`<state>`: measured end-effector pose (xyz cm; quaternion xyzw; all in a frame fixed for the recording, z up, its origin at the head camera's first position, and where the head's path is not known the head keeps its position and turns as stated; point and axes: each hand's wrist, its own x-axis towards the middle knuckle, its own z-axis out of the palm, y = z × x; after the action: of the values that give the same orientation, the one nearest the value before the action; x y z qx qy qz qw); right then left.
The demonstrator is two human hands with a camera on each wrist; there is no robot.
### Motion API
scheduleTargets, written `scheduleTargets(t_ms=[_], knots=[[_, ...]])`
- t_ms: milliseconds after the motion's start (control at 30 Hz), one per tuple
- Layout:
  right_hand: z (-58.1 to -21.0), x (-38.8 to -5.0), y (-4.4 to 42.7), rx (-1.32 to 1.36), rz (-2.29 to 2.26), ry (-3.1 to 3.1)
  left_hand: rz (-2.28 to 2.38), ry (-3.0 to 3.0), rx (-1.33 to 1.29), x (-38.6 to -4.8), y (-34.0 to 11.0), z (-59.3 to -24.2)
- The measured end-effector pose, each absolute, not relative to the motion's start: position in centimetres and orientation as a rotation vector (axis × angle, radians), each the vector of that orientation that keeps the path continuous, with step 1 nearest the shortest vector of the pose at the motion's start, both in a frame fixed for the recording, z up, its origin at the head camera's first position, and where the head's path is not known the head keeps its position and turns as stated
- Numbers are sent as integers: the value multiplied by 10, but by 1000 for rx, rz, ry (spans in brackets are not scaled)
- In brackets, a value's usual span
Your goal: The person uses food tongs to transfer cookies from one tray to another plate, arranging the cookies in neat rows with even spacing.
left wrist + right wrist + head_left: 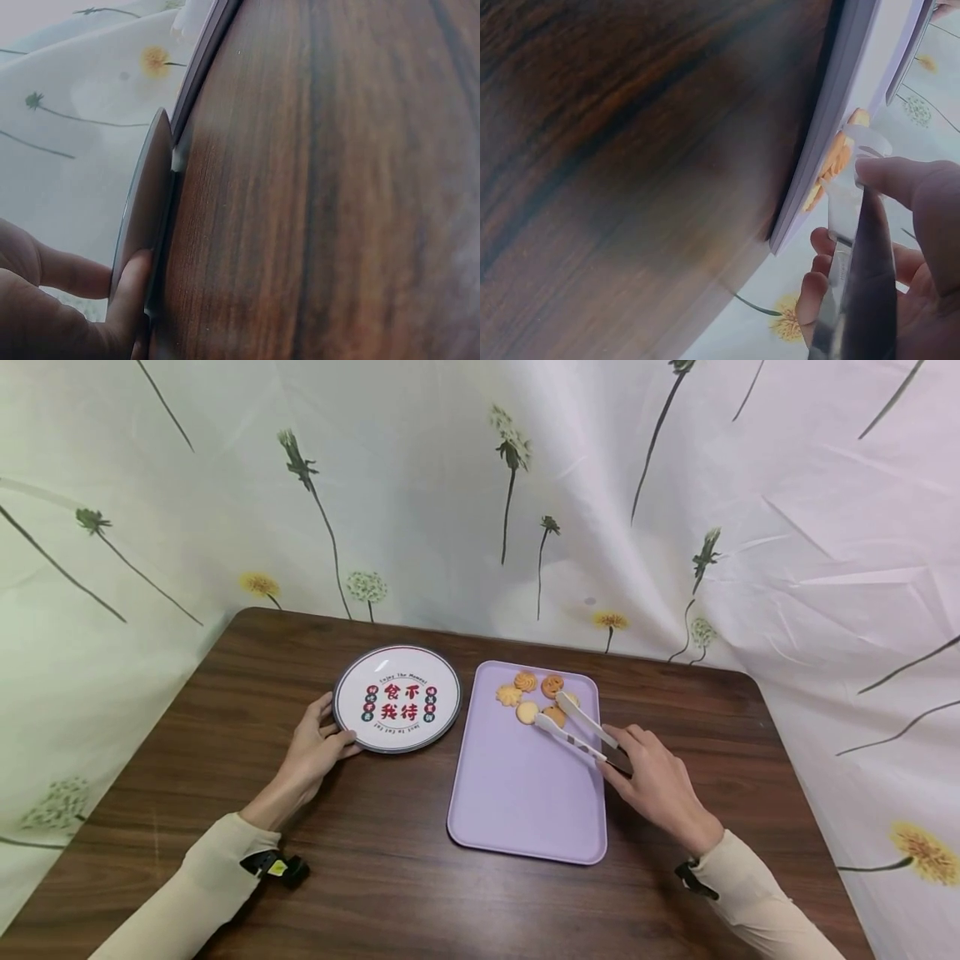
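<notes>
My left hand (311, 752) holds the left edge of a round white plate (397, 660) with red and dark lettering. In the left wrist view the fingers and thumb pinch the plate's rim (146, 202). My right hand (663, 785) grips a pair of tongs (588, 722) with white arms and a dark grip end. Their spread tips reach down among several cookies at the far end of a lilac tray (525, 802). A round golden cookie (555, 717) lies between the tips. A paler cookie (527, 712) is just left of the nearer tip.
The tray lies to the right of the plate on a dark wooden table (375, 877). A flower-printed white cloth (435, 510) hangs behind and around the table's far edge. Dark straps with small devices sit on both wrists.
</notes>
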<state>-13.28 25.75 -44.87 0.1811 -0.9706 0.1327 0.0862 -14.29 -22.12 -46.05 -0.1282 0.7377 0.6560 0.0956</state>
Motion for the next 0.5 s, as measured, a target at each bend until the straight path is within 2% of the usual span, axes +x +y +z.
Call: scheduleTargets(t_ms=[500], knots=[[-448,-123,259,530,382,-2914,1961,2182,-387,-142,-220,-460]])
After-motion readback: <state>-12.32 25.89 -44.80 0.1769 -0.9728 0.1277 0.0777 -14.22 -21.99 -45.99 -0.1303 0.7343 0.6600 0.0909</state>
